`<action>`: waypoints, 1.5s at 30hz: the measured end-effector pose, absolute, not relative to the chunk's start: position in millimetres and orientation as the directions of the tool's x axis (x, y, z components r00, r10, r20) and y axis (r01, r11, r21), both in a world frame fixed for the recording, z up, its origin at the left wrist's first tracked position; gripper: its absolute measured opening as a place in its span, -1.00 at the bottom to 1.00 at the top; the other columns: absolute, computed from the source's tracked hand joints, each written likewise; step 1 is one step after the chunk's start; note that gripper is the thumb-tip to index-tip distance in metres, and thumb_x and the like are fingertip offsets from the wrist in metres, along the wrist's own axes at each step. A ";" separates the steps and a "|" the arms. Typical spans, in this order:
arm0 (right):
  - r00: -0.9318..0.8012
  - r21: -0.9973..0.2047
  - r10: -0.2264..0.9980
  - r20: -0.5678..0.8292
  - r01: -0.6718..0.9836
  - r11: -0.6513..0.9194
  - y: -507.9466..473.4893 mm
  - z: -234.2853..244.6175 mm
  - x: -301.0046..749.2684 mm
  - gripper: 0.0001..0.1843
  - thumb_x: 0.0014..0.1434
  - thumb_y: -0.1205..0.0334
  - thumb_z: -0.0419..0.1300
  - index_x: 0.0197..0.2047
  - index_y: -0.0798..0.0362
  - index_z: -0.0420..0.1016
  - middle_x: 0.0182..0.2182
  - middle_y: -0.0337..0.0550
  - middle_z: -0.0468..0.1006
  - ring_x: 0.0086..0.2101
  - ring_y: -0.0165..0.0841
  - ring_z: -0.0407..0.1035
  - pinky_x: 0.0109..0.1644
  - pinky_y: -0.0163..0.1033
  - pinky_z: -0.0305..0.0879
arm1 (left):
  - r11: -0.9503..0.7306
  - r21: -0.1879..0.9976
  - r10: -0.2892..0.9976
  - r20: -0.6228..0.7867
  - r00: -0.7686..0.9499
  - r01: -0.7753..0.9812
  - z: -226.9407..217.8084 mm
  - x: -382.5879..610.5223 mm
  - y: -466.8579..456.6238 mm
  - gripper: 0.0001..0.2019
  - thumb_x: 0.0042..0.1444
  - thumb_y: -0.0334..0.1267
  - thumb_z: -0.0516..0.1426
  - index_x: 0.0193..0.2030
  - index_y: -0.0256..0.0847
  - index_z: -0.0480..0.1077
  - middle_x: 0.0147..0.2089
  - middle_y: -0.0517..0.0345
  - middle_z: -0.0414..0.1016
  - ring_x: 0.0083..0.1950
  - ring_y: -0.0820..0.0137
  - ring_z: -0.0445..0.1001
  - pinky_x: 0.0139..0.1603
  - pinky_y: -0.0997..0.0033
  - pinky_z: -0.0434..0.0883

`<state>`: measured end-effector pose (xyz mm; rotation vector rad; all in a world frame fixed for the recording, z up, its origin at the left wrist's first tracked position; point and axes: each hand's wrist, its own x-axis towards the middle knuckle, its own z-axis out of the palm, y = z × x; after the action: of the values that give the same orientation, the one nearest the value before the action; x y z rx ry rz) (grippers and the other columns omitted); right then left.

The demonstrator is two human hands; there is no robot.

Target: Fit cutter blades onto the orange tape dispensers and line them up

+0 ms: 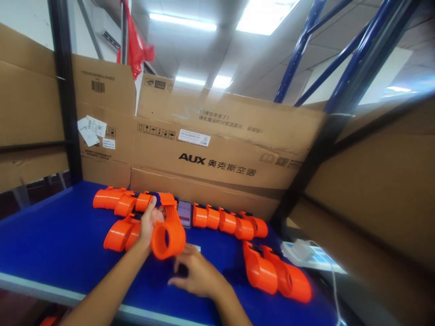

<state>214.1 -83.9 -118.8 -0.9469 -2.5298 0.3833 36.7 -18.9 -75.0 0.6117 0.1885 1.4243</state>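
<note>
My left hand is closed around an orange plastic tape dispenser, raised above the blue table. Its round hub faces me, and a dark blue part shows by my thumb. Below and to the right, my right hand is open, thumb and fingers apart, holding nothing visible. A small pale object is partly hidden behind its knuckles. More dispensers of the same kind lie about: a left group partly covered by my left hand, a back row, and a front-right pair.
On the blue tabletop, a phone leans at the back. A white power strip with plug and cable lies at the right edge. Cardboard panels wall the back and sides. A dark post stands at the right.
</note>
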 end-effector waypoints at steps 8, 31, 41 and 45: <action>-0.595 -0.398 0.738 0.319 0.622 0.674 -86.5 -117.3 222.8 -0.85 0.02 0.43 0.23 -0.35 -0.01 0.43 -0.26 -0.19 0.54 -0.16 -0.26 0.41 0.04 -0.17 0.25 | -0.030 0.480 0.965 0.243 0.100 -0.877 -75.2 38.4 -20.3 -0.73 0.14 0.00 0.21 -0.13 -0.11 0.48 -0.33 0.07 0.61 -0.21 0.22 0.62 -0.27 0.33 0.53; 0.523 -0.870 0.751 0.402 -0.037 0.491 -68.4 -103.5 251.0 -0.65 0.12 -0.08 0.32 -0.23 0.05 0.50 -0.55 -0.33 0.43 -0.58 -0.44 0.28 -0.49 -0.32 0.29 | 0.086 0.625 0.901 0.284 0.328 -0.776 -94.3 49.0 -30.4 -0.55 0.01 -0.25 0.27 0.09 -0.19 0.43 -0.05 -0.06 0.60 -0.05 0.11 0.58 -0.02 0.10 0.48; 0.449 -0.882 0.769 0.456 0.112 0.458 -66.2 -109.9 249.0 -0.67 0.18 -0.04 0.26 -0.19 0.07 0.56 -0.40 -0.18 0.58 -0.44 -0.35 0.43 -0.40 -0.29 0.35 | 0.106 0.789 0.843 0.251 0.475 -0.605 -93.8 54.4 -36.9 -0.56 0.03 -0.21 0.31 0.06 -0.26 0.47 -0.10 -0.08 0.61 -0.20 0.21 0.59 -0.29 0.36 0.50; 0.289 -0.644 0.602 0.745 0.549 0.533 -71.3 -108.5 245.2 -0.71 0.29 0.12 0.16 0.01 0.01 0.55 -0.04 -0.01 0.59 -0.02 -0.15 0.45 0.07 0.00 0.36 | 0.110 0.784 0.862 0.231 0.451 -0.611 -93.8 55.3 -36.3 -0.58 0.05 -0.21 0.30 0.06 -0.26 0.47 -0.13 -0.07 0.62 -0.19 0.22 0.60 -0.27 0.37 0.50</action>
<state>245.2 -71.3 -108.5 -1.1011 -1.3589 0.0467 55.3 -36.3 -93.8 0.9630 0.3159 1.1090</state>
